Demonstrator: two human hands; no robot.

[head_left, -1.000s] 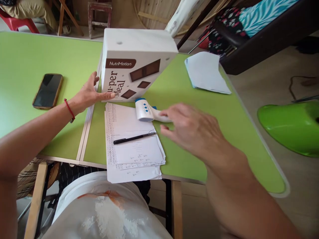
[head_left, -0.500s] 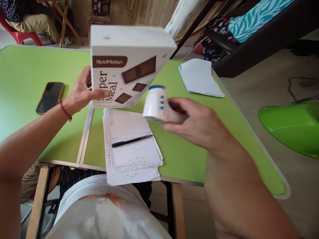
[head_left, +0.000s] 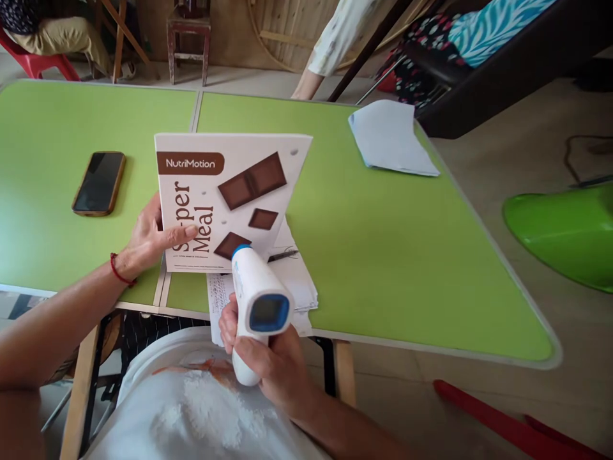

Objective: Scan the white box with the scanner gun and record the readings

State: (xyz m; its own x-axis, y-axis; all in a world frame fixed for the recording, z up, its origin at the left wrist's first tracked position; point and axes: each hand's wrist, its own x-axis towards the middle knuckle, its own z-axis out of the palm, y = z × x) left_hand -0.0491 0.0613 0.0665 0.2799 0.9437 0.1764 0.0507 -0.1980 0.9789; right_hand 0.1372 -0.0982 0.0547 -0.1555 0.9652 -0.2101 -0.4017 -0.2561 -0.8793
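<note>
Right hand point(head_left: 272, 364) is clenched around the handle of a white pistol-shaped handheld scanner w/ blue trim and a small blue-grey screen point(head_left: 256, 300), nose pointed at the front of the box. The left hand point(head_left: 148, 243) has a grip on the left edge of a flat white cardboard box printed w/ brown chocolate squares point(head_left: 230, 198), thumb across the front, fingers behind it, box stood nearly upright over the green laminate worktop point(head_left: 383, 223). The scanner sits just below the box's lower right corner, close to it; can't tell if they touch.

What could go wrong imo: the box is pinched by one edge only, so it could swing or tip toward the scanner. The thumb also covers part of the print, so if whatever the scanner needs sits under it, the reading prob fails. The scanner nose is so near the box face that a small wobble would knock it. Under the box is a stack of white handwritten paper sheets point(head_left: 297, 284) w/ a black pen point(head_left: 282, 255) on top, and a dropped box would shove the pen off.

Readable text: "NutriMotion" in white on a brown label at the box's top left, then "Meal" in big brown letters running sideways, and a word above it half hidden by the thumb ("S…per"). Small print at the bottom edge is too tiny to read. Left of the box lies a black smartphone in a tan case point(head_left: 99, 183).
</note>
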